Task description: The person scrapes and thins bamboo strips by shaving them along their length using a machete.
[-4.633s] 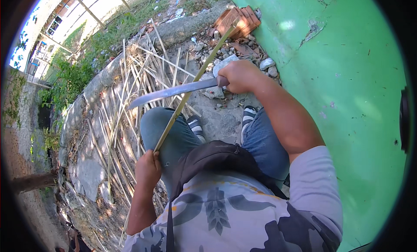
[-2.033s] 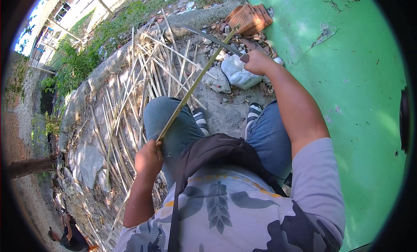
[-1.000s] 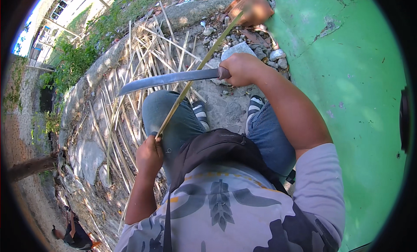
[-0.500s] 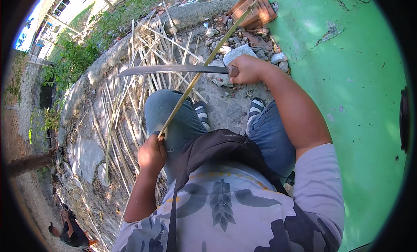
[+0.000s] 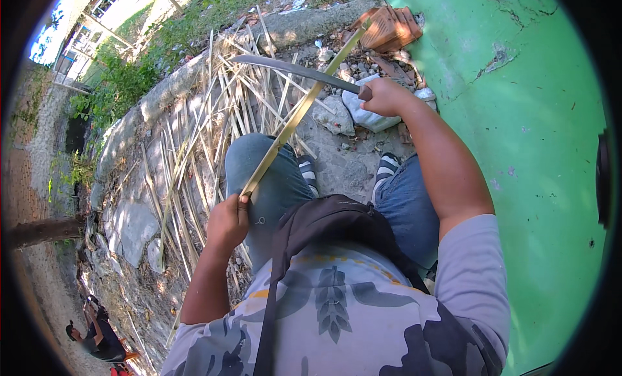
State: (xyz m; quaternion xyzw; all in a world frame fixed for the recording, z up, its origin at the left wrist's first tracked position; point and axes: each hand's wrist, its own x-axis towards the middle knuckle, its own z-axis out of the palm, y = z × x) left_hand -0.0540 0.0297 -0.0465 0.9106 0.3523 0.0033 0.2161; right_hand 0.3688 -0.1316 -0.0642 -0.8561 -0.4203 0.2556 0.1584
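Observation:
My left hand (image 5: 227, 222) grips the near end of a long yellow bamboo strip (image 5: 299, 110), which slants up and away over my left knee to a red brick (image 5: 389, 27) by the green wall. My right hand (image 5: 386, 96) is closed on the handle of a long curved machete (image 5: 291, 68). Its blade reaches out to the left and crosses the strip near its far part. I sit in blue jeans and striped sandals with a dark bag on my lap.
A heap of split bamboo strips (image 5: 207, 129) lies on the stony ground ahead and to the left. Grey stones (image 5: 337, 120) and rubble lie by my feet. A green wall (image 5: 531, 129) runs along the right. Another person (image 5: 97, 334) crouches at lower left.
The machete has swung from lying across the strip near my knee to farther out and higher, with my right hand moving away from me. My left hand keeps its hold.

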